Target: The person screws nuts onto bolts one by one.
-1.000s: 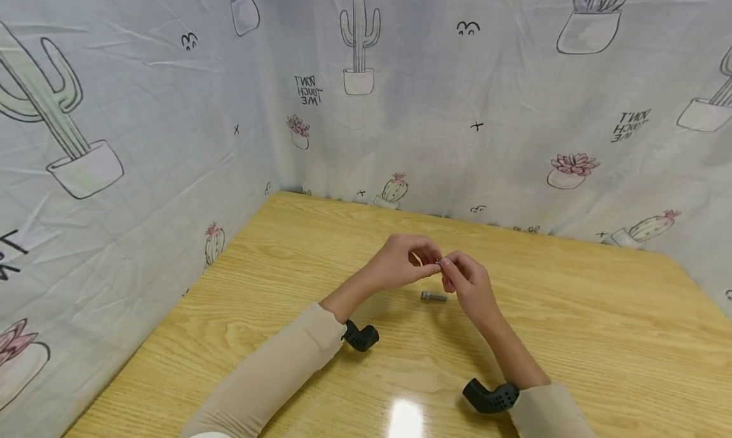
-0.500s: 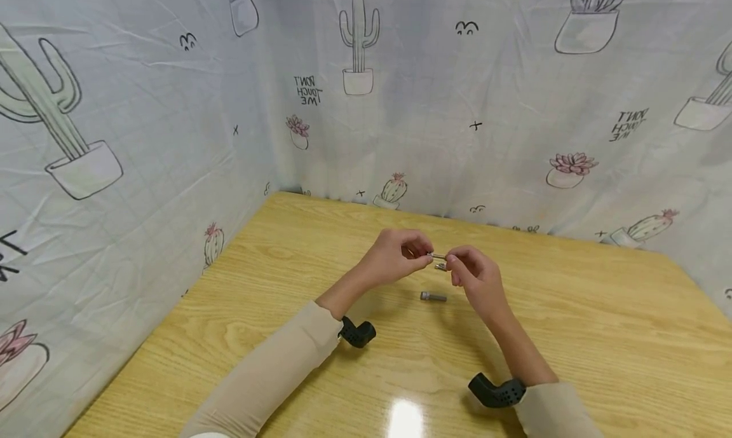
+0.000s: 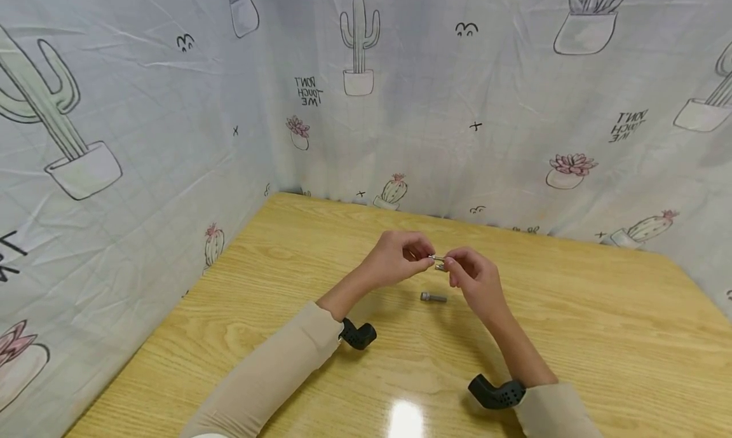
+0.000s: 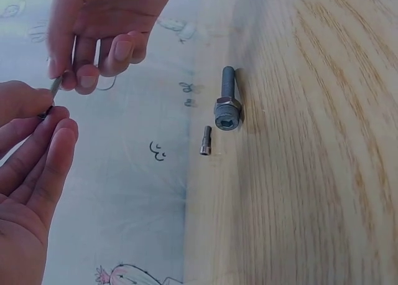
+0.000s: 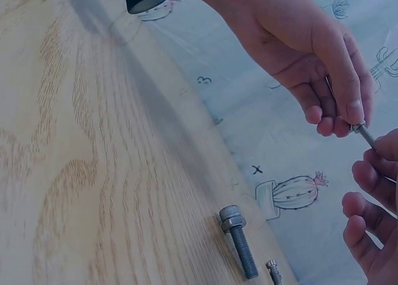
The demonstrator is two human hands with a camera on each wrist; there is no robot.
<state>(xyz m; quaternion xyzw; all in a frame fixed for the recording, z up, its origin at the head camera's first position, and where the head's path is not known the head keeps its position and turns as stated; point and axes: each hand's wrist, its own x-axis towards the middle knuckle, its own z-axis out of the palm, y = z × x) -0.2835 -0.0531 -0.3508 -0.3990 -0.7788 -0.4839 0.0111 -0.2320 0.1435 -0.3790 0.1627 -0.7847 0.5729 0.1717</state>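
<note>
A thin metal bolt (image 3: 437,257) is held above the table between both hands. My left hand (image 3: 397,259) pinches one end, where a small nut or the head shows at the fingertips in the right wrist view. The other end of the shank is gripped between the thumb and fingers of my right hand (image 3: 474,279). Below them a large grey socket-head bolt (image 4: 227,89) lies on the table, with a hex nut (image 4: 227,102) up against its head. Beside it lies a smaller silver bolt (image 4: 206,142), partly cut off in the right wrist view (image 5: 273,272).
The wooden table (image 3: 320,374) runs back to a cloth (image 3: 423,107) printed with potted cacti, which also hangs along the left side. A black perforated bracket (image 3: 358,334) sits at the left wrist, and a like one (image 3: 496,392) at the right wrist.
A second ago the fingertips of both hands met around the piece. Since then the hands have drawn slightly apart, showing the bolt's shank and the small bolt below. Over the last half second they barely move.
</note>
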